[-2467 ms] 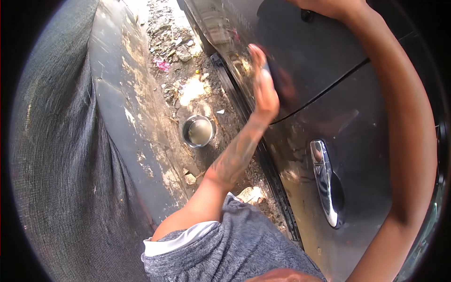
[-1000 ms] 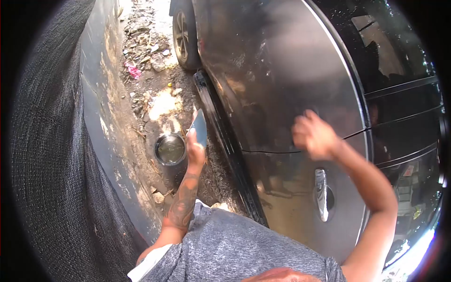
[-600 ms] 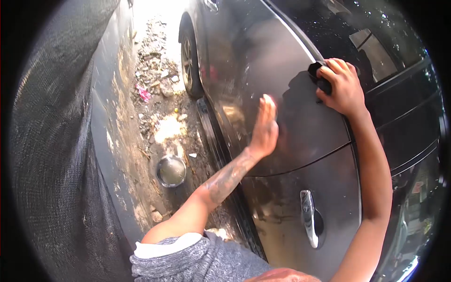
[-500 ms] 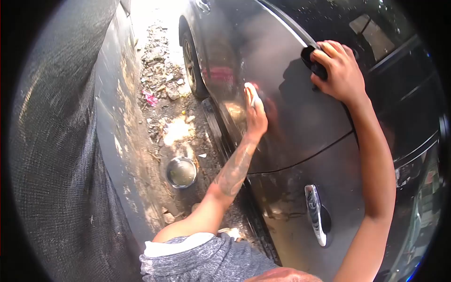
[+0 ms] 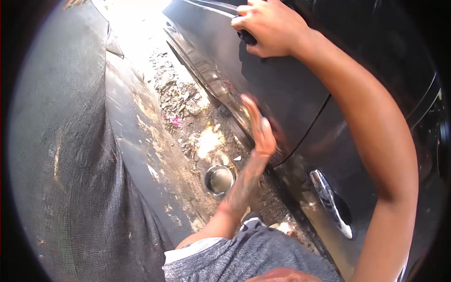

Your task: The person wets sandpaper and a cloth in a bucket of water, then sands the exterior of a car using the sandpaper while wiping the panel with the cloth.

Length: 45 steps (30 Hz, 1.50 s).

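Observation:
My right hand (image 5: 275,28) is closed around a small black block-like object (image 5: 246,37) and holds it against the upper side of a dark car (image 5: 282,98), beside a bright trim strip (image 5: 213,5). My fingers partly cover the object, so its exact kind does not show. Lower down, my left hand (image 5: 260,129) is open, its fingers stretched out together and its palm side toward the car's lower panel. It appears to touch the panel. Below my hands are a curved panel seam (image 5: 305,136) and a chrome door handle (image 5: 331,203).
A round bowl of cloudy liquid (image 5: 220,180) stands on the ground left of my left forearm. Rubble (image 5: 181,89) and a pink scrap (image 5: 175,121) lie along the narrow strip. Dark mesh fabric (image 5: 80,164) hangs over a wall (image 5: 141,127) on the left.
The view has turned, so the car and bowl sit differently in it. My right hand, still on the black object, appears farther up and left. My left hand stays by the lower panel.

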### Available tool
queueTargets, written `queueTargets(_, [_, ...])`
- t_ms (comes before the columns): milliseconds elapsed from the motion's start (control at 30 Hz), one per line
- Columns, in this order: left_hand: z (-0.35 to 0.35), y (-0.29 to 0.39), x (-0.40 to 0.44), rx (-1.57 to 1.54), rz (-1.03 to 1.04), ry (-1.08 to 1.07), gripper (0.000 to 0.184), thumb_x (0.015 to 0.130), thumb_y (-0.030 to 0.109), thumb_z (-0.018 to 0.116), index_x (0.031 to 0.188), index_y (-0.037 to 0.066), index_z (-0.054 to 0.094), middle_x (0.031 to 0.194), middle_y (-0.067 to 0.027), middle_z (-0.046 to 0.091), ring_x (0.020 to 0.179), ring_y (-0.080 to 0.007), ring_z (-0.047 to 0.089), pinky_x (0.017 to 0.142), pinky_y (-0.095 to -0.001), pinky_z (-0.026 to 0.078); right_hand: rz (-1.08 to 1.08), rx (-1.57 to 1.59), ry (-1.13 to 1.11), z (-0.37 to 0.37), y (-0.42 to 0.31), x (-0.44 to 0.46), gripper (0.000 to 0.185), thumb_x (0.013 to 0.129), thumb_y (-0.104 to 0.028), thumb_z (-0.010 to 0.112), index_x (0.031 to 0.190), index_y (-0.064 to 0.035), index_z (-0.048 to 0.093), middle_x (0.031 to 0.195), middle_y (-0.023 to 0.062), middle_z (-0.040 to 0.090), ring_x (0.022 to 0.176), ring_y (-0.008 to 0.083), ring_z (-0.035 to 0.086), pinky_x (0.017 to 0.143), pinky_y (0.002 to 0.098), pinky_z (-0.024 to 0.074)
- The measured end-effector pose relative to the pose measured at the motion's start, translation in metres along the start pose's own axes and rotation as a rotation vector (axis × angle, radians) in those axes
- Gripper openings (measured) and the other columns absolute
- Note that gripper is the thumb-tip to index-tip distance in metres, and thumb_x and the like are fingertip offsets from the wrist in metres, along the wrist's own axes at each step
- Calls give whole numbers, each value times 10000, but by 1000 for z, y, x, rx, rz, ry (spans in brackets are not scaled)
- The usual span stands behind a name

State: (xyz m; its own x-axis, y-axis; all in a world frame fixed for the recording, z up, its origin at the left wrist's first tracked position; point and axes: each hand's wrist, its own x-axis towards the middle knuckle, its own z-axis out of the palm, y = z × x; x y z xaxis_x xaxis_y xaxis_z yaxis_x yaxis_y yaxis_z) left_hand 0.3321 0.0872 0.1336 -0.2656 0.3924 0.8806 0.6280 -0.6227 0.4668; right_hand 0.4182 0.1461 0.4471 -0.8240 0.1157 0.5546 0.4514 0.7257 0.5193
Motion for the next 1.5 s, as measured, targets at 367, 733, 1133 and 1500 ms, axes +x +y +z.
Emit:
queueTargets(367, [-6, -29, 20, 107, 3, 13, 549, 1065, 202, 311, 1513, -102, 218, 1609, -260, 186, 1462, -370, 280, 1213, -432, 237, 56, 79, -10, 4, -2, -2, 251, 695, -310, 744, 872, -133, 729, 887, 99, 698, 966, 278, 645, 865, 450, 471])
queueTargets(733, [-21, -100, -2, -44, -213, 41, 535, 1082, 257, 265, 1472, -100, 340, 1485, -252, 418, 1399, -313, 402, 1162, -457, 301, 88, 112, -43, 2, -6, 1, 203, 685, -247, 768, 845, -124, 755, 936, 110, 720, 1001, 281, 663, 920, 449, 460])
queueTargets(1133, [-27, -101, 59, -167, -252, -26, 571, 1066, 222, 252, 1550, -71, 182, 1612, -224, 249, 1499, -333, 223, 1235, -399, 140, 98, 123, -90, -4, -3, 2, 209, 705, -240, 757, 872, -114, 765, 975, 112, 730, 1022, 270, 668, 922, 435, 454])
queueTargets(1500, [-36, -122, 58, 25, -583, 41, 470, 1036, 191, 304, 1382, -110, 406, 1310, -280, 566, 1249, -389, 550, 1058, -426, 427, 88, 122, -77, -3, -4, 1, 202, 699, -243, 751, 867, -131, 763, 952, 104, 723, 1017, 272, 655, 912, 447, 451])
